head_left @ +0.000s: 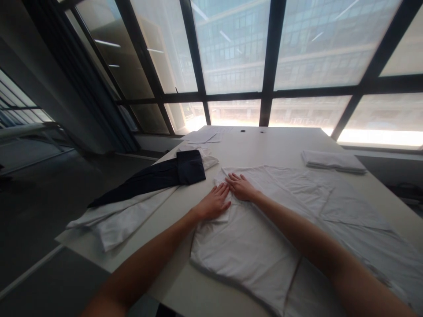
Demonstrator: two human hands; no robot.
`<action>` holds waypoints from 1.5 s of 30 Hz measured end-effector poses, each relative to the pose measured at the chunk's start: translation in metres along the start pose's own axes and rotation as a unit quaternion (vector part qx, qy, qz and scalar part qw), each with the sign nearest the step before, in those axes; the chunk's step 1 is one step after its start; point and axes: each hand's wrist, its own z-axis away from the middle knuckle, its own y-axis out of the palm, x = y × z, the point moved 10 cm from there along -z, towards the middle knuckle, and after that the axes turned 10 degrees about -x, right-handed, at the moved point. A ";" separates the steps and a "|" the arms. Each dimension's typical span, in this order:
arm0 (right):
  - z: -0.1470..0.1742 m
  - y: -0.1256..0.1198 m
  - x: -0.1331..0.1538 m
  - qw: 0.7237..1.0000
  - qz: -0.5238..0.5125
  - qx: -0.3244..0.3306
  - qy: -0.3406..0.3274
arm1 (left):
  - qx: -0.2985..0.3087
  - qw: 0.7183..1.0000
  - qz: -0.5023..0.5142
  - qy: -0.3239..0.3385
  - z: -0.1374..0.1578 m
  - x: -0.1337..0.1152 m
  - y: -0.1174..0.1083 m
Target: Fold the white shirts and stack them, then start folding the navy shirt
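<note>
A: Any containers in view?

B: I see no box, bin or basket — the things lie straight on the white rectangular surface point(264, 145). The large white fabric garment point(251, 246) is spread flat over its near and right part, partly folded, one edge close to the near rim.

A: Left hand?

B: Left hand point(215, 201) palm down, fingers straight and close together, pressed flat on the garment's left upper edge. Forearm runs in from the lower left, low over the surface.

A: Right hand?

B: Right hand point(242, 186) also flat, palm down, fingers slightly spread and pointing left — its fingertips just beside the left hand's. The forearm crosses the garment from the lower right. Neither hand pinches cloth.

A: Elsewhere on the surface?

B: To the left, a dark navy folded cloth point(158, 176) lies on top of a crumpled white cloth point(122, 220) that hangs over the left rim. A folded white stack point(332, 160) sits at the far right, well apart from the hands. Loose white paper sheets point(206, 136) lie at the far end.
</note>
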 end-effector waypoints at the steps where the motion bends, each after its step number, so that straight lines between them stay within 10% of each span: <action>1: 0.000 0.000 0.000 1.000 -0.001 -0.001 0.000 | 0.007 1.000 0.006 0.006 0.001 -0.004 0.000; 14: 0.001 -0.006 0.000 1.000 -0.005 0.001 0.016 | 0.183 0.955 0.215 0.096 0.030 -0.026 -0.024; 23: 0.002 -0.007 0.001 1.000 -0.002 0.000 0.014 | 0.268 0.831 0.470 0.128 0.043 -0.056 -0.065; 32: 0.001 -0.006 0.000 1.000 -0.003 -0.001 0.017 | 0.323 0.752 0.573 0.044 0.047 -0.050 -0.056; 36: 0.000 -0.007 0.000 1.000 -0.002 -0.003 0.015 | 0.249 0.791 0.558 -0.031 0.033 -0.035 -0.039; 42: 0.000 -0.007 0.001 1.000 -0.005 -0.008 0.009 | -0.108 0.941 0.292 -0.131 0.003 0.012 -0.042; 45: 0.001 -0.007 0.001 1.000 -0.007 -0.009 0.013 | -0.130 0.970 0.172 -0.116 0.000 0.014 -0.033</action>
